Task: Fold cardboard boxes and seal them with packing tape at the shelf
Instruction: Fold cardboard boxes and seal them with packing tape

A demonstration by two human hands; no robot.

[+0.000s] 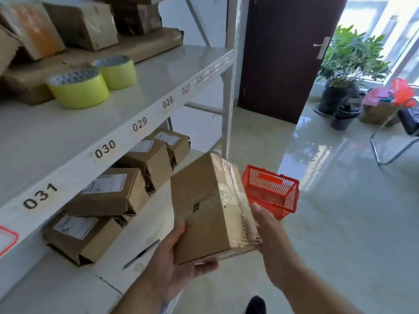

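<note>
I hold a small brown cardboard box in front of the white shelf, tilted, with clear packing tape wrinkled along its right side. My left hand grips its near lower corner, thumb on the top face and fingers underneath. My right hand supports the taped right side from beneath; most of its fingers are hidden behind the box. Two yellow-green tape rolls stand on the upper shelf board.
Several labelled cardboard boxes line the lower shelf. More boxes and flat cardboard pile up at the back of the upper board. A red plastic basket sits on the glossy floor. A dark door, potted plant and chair stand further right.
</note>
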